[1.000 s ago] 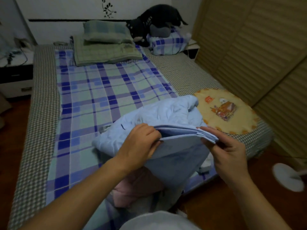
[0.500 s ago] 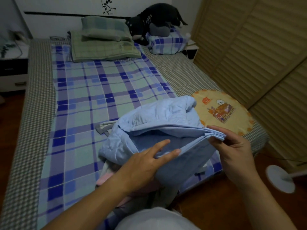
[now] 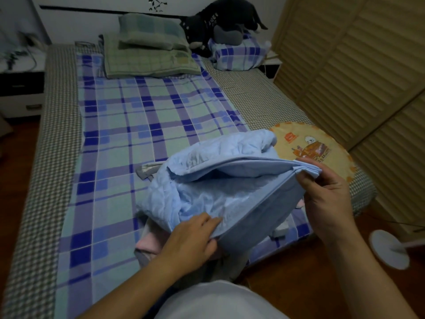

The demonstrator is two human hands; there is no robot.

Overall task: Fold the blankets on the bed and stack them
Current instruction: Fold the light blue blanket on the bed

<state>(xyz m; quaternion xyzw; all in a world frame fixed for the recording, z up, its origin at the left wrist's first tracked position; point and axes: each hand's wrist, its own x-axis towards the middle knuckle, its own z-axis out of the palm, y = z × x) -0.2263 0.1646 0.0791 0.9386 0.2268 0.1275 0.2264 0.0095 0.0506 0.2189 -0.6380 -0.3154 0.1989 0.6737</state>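
Blue quilted blanket (image 3: 220, 180) at bed's (image 3: 57, 134) foot edge | my right hand (image 3: 326, 199) pinches stacked corners, left hand (image 3: 193, 238) grips lower hem | mid-fold; next, I judge: align, lay flat.

The bed (image 3: 57, 143) carries a plaid sheet (image 3: 142, 125); green pillows (image 3: 147, 51) at its head edge, a round cushion (image 3: 310, 148) at its right foot corner.
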